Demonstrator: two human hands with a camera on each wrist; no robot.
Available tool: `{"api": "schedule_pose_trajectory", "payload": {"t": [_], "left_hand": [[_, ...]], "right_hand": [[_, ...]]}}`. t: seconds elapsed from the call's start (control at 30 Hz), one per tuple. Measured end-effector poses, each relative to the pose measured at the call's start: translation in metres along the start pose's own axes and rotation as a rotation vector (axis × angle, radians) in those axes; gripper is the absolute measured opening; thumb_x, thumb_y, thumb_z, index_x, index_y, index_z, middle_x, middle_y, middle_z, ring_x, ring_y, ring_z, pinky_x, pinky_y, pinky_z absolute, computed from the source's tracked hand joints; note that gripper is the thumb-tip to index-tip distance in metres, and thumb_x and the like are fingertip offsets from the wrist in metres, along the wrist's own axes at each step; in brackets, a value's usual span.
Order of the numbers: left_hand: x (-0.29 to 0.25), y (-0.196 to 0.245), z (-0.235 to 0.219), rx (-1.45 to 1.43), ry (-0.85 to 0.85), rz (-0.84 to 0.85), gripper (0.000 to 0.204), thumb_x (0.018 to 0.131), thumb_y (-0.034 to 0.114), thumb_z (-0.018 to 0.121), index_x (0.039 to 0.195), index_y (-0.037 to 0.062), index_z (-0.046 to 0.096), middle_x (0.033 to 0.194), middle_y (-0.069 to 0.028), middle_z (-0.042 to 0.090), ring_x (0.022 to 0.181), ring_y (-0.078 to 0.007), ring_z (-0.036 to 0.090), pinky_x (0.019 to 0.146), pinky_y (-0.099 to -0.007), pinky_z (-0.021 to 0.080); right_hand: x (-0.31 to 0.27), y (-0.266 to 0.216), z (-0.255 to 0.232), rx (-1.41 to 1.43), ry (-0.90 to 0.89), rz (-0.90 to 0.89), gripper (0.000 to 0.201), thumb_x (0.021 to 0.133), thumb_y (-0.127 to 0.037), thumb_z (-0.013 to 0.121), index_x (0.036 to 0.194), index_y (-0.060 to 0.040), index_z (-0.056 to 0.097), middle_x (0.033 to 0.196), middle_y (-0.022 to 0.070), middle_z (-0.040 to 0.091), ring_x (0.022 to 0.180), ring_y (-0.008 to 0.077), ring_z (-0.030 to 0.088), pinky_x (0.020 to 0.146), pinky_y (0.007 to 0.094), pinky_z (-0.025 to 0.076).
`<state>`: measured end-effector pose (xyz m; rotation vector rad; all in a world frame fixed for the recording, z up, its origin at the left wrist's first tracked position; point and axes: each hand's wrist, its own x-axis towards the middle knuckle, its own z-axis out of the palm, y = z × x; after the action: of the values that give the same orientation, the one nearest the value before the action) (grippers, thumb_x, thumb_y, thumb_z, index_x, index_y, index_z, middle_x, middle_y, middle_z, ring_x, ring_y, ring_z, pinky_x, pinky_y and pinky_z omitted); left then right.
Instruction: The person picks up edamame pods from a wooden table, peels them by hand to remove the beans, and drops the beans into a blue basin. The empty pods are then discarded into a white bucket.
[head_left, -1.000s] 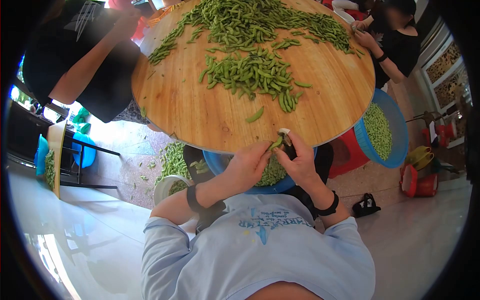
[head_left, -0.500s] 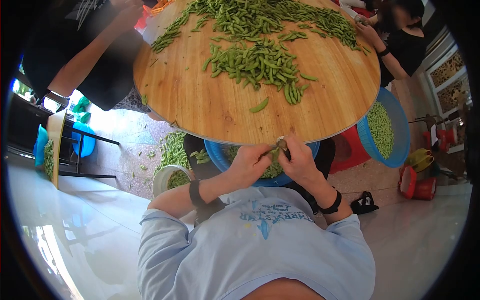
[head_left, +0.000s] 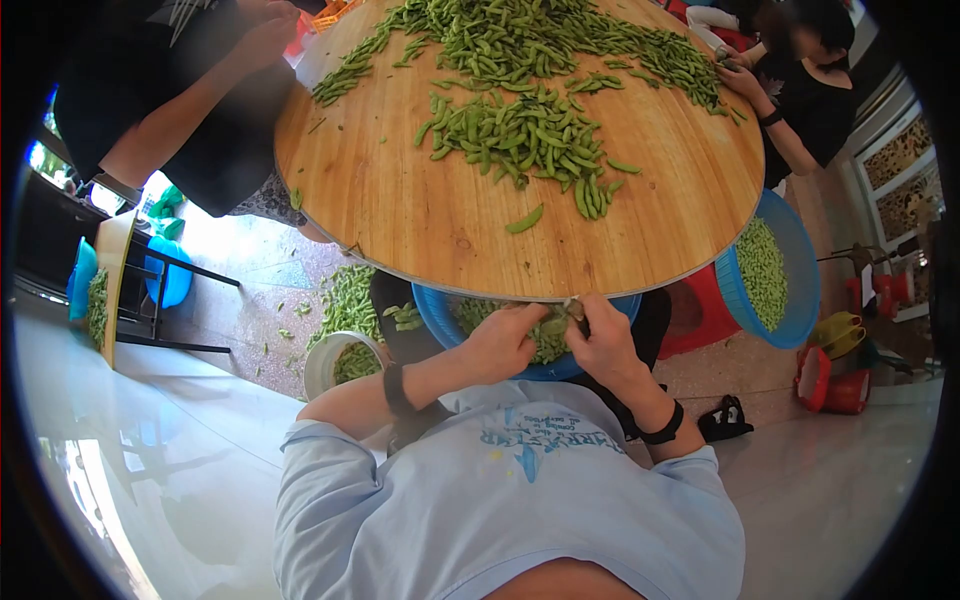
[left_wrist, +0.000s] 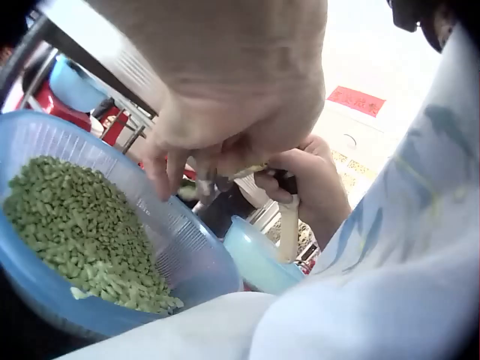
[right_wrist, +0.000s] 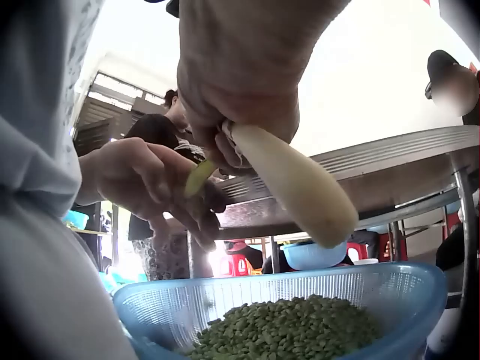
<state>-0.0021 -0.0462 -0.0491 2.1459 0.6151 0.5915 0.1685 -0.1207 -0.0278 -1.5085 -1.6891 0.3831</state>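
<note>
Over a blue basin (head_left: 430, 322), close to the near table edge, my two hands work together. My left hand (head_left: 497, 342) pinches a green bean pod (right_wrist: 199, 178) between thumb and fingers, its end reaching toward the other hand. My right hand (head_left: 607, 342) grips a tool by its smooth, cream-coloured handle (right_wrist: 296, 184); the handle's rounded end sticks out below the fist, and the tool's working end is hidden by the fingers. Shelled green beans (right_wrist: 289, 330) fill much of the basin beneath.
A round wooden table (head_left: 400, 220) bears a large heap of bean pods (head_left: 520, 130) and one stray pod (head_left: 525, 218). A second blue basin of beans (head_left: 763, 270) stands at right, a white bucket (head_left: 325, 365) and spilled pods (head_left: 350, 300) at left. Other people sit around the table.
Both hands have drawn slightly down toward the body, over the basin. The green pod, plainer between the fingers a second ago, is now mostly covered in the head view.
</note>
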Motion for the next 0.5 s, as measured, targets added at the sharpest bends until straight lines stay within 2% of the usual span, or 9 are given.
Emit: {"api": "schedule_pose_trajectory", "payload": {"t": [0.03, 0.07, 0.13, 0.27, 0.33, 0.4, 0.43, 0.5], "left_hand": [[-0.003, 0.007, -0.003, -0.008, 0.083, 0.069, 0.025, 0.079, 0.008, 0.059, 0.103, -0.0003, 0.056, 0.086, -0.0178, 0.062, 0.073, -0.0332, 0.06, 0.069, -0.0365, 0.049], [-0.007, 0.015, -0.005, -0.009, 0.078, 0.068, 0.025, 0.079, 0.008, 0.059, 0.103, -0.0003, 0.056, 0.086, -0.0178, 0.062, 0.073, -0.0332, 0.06, 0.069, -0.0365, 0.049], [-0.007, 0.038, -0.018, -0.183, 0.043, -0.161, 0.03, 0.076, 0.004, 0.061, 0.105, 0.0003, 0.055, 0.092, -0.0177, 0.062, 0.077, -0.034, 0.061, 0.066, -0.0356, 0.05], [-0.009, 0.035, -0.041, -0.189, 0.043, -0.058, 0.025, 0.075, 0.003, 0.062, 0.099, 0.0007, 0.056, 0.087, -0.0166, 0.061, 0.077, -0.0334, 0.061, 0.062, -0.0361, 0.049], [-0.012, 0.045, -0.079, 0.267, -0.04, 0.148, 0.023, 0.073, 0.0, 0.058, 0.096, 0.0022, 0.055, 0.082, -0.0152, 0.056, 0.076, -0.0325, 0.059, 0.064, -0.0411, 0.048], [-0.019, 0.05, -0.12, 0.712, -0.326, -0.083, 0.023, 0.073, 0.002, 0.058, 0.096, 0.0042, 0.056, 0.081, -0.0122, 0.055, 0.077, -0.0304, 0.058, 0.064, -0.04, 0.047], [-0.018, 0.048, -0.13, 0.714, -0.335, -0.081, 0.023, 0.073, 0.002, 0.058, 0.096, 0.0042, 0.056, 0.081, -0.0122, 0.055, 0.077, -0.0304, 0.058, 0.064, -0.04, 0.047], [-0.009, 0.044, -0.144, 0.979, -0.239, 0.063, 0.026, 0.073, 0.004, 0.056, 0.098, 0.0053, 0.06, 0.088, -0.0109, 0.055, 0.087, -0.0285, 0.056, 0.07, -0.037, 0.046]], "right_hand": [[-0.001, 0.001, -0.001, 0.042, 0.001, 0.021, 0.02, 0.071, 0.003, 0.06, 0.087, 0.0018, 0.049, 0.074, 0.0182, 0.051, 0.064, 0.036, 0.056, 0.056, 0.0387, 0.046], [-0.002, 0.002, -0.002, 0.082, 0.003, 0.041, 0.019, 0.073, 0.003, 0.06, 0.089, 0.0021, 0.05, 0.073, 0.0183, 0.052, 0.063, 0.0352, 0.057, 0.056, 0.0378, 0.046], [0.0, -0.004, 0.002, 0.115, 0.022, 0.041, 0.021, 0.073, 0.003, 0.061, 0.092, 0.0025, 0.051, 0.074, 0.0184, 0.053, 0.063, 0.034, 0.057, 0.056, 0.0371, 0.045], [0.008, -0.014, 0.003, 0.187, 0.027, -0.005, 0.024, 0.075, 0.001, 0.064, 0.097, 0.0034, 0.054, 0.074, 0.0179, 0.056, 0.064, 0.031, 0.059, 0.055, 0.0352, 0.045], [0.008, -0.009, 0.0, 0.192, 0.018, -0.007, 0.022, 0.076, 0.001, 0.064, 0.095, 0.0034, 0.054, 0.073, 0.0173, 0.056, 0.064, 0.0301, 0.059, 0.055, 0.0345, 0.045], [0.009, -0.005, -0.004, 0.198, 0.004, -0.012, 0.021, 0.076, 0.001, 0.065, 0.094, 0.0034, 0.055, 0.073, 0.0168, 0.056, 0.063, 0.0293, 0.059, 0.054, 0.0337, 0.044], [0.009, -0.005, -0.006, 0.205, -0.002, -0.049, 0.02, 0.076, 0.001, 0.065, 0.093, 0.0034, 0.056, 0.072, 0.016, 0.056, 0.061, 0.0284, 0.058, 0.053, 0.033, 0.044], [0.01, -0.006, -0.006, 0.214, -0.012, -0.089, 0.019, 0.076, 0.0, 0.066, 0.092, 0.0035, 0.056, 0.071, 0.0151, 0.057, 0.06, 0.0274, 0.058, 0.052, 0.0324, 0.044]]}}
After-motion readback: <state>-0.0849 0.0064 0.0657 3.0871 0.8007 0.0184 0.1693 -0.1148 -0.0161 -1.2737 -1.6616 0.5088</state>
